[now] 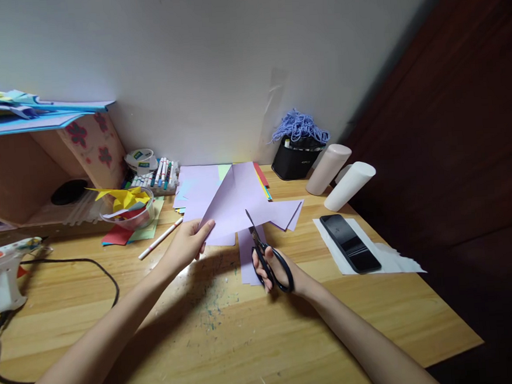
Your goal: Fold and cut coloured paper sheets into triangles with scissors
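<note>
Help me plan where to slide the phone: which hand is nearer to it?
Right. The right hand, holding the scissors, is left of the phone; the left hand, holding a purple sheet, is farther left.

Phone-and-paper-strewn wooden table [336, 338]

Wood desk [336, 338], gray wall [194, 56] behind, dk-brown wood panel [461, 113] R

One phone [351, 244], one glue gun [4, 277], one pair of scissors [260, 244].
</note>
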`<action>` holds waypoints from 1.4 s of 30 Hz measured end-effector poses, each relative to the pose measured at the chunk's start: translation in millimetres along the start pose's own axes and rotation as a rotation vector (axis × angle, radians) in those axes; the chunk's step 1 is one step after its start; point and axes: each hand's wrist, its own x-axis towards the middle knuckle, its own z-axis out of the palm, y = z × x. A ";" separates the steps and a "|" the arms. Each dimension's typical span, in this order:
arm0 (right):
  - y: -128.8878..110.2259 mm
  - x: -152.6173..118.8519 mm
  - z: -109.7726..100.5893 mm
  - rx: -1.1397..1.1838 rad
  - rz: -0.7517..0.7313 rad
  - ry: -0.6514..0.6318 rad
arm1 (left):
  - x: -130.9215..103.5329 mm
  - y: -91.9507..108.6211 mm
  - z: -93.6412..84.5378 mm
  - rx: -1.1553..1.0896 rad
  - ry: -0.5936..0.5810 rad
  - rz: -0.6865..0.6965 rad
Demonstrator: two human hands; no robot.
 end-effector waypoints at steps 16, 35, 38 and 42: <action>-6.9 1.6 8.5 -0.091 0.032 0.180 | -0.1 -0.3 4.1 0.028 -0.057 -0.033; 1.3 5.6 8.4 -0.048 0.050 0.226 | -4.4 0.6 9.0 -0.019 -0.124 -0.107; 2.5 4.6 6.2 -0.070 0.037 0.225 | -3.7 1.0 6.0 -0.028 -0.143 -0.125; -0.5 2.1 4.2 -0.100 0.021 0.187 | 1.3 -3.2 -2.5 -0.090 -0.331 -0.176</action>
